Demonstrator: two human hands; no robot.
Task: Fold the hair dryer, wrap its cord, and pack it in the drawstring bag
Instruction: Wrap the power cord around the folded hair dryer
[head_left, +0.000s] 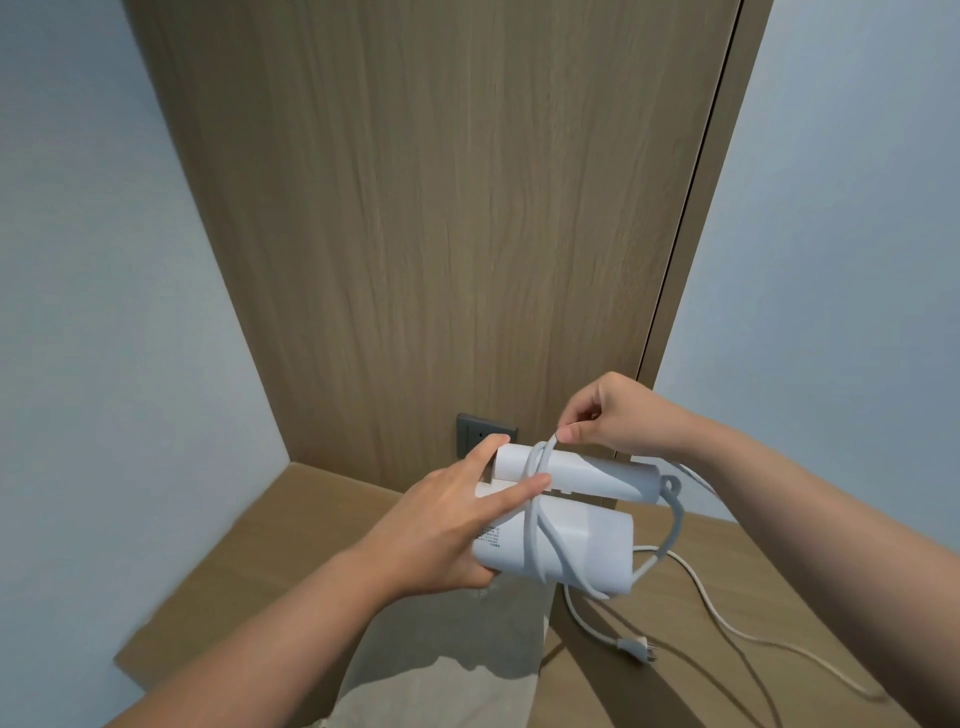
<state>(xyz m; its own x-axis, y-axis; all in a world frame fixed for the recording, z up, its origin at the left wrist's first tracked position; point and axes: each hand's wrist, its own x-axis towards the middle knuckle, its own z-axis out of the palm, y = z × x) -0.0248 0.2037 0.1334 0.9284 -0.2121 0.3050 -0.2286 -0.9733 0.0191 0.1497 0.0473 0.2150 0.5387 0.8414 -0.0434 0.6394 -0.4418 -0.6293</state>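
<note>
Hair dryer (566, 525): white, folded, handle lying along the body; held in the air above the counter, in front of the wood wall panel.
Left hand (452, 530): closed around the left end of the hair dryer, thumb under it, fingers stretched across the top, index finger pressing on the wrapped cord.
Right hand (618, 415): raised just above the hair dryer, thumb and index finger pinched on a loop of the cord, other fingers curled in.
Cord (540, 525): white, crossing the folded body in about 3 turns that overlap in an X; 1 loose loop hanging off the right end, the rest trailing down onto the counter at the right.
Plug (640, 649): lying flat on the counter at the lower right, prongs pointing right, well apart from the hair dryer.
Drawstring bag (447, 670): beige cloth, lying on the counter below the hair dryer, between the forearms; opening not visible.
Counter (249, 566): brown wood grain, set in a corner between pale walls.
Wall socket (480, 431): dark grey, on the wood panel, partly hidden behind the left fingertips.
</note>
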